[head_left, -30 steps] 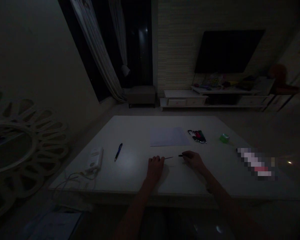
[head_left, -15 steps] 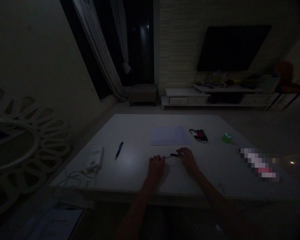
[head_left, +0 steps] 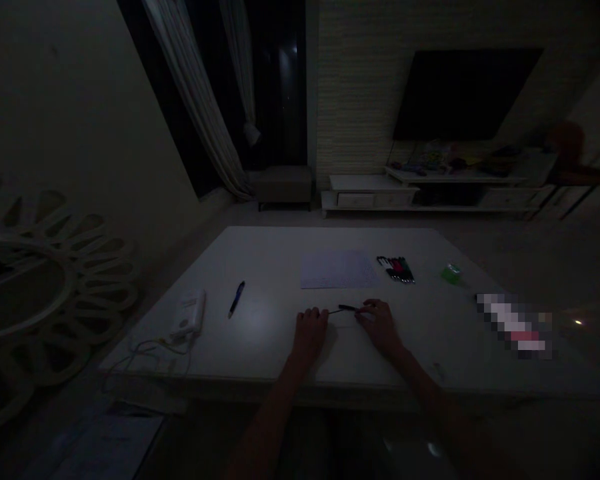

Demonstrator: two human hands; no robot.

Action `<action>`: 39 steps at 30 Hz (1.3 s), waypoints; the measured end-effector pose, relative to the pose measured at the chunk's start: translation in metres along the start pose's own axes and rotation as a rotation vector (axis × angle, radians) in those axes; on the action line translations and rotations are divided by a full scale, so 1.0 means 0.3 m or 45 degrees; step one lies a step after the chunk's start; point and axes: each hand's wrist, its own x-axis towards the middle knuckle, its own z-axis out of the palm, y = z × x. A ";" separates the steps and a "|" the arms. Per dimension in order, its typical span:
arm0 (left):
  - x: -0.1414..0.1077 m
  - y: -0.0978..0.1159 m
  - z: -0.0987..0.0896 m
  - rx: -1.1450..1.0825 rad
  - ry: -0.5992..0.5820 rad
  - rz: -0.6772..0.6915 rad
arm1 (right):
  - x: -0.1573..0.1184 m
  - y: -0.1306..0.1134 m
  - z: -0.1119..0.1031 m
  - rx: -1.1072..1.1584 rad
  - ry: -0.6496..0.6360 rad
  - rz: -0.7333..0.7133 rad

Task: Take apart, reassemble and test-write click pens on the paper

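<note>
Edged slightly rightward, my right grip (head_left: 379, 327) pinches the slim dark pen (head_left: 347, 309), steadying it above the desk (head_left: 280, 257); my curled left grip (head_left: 310, 333) meets its tip, hold unclear.

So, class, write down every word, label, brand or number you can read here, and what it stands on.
None can be read. The blue pen, the bundle of markers and the white corded device are too dark and small to show lettering; the long item at right is pixelated; the sheet of paper shows only faint marks.
</note>
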 end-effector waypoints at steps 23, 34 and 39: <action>-0.010 0.005 -0.026 -0.095 -0.072 0.115 | -0.054 -0.028 -0.033 0.153 -0.124 -0.011; -0.004 -0.005 -0.011 -0.198 -0.123 0.120 | -0.034 0.020 -0.019 -0.096 -0.178 -0.061; -0.010 -0.013 -0.002 -0.279 -0.101 0.155 | -0.059 0.042 -0.044 -0.184 -0.139 -0.081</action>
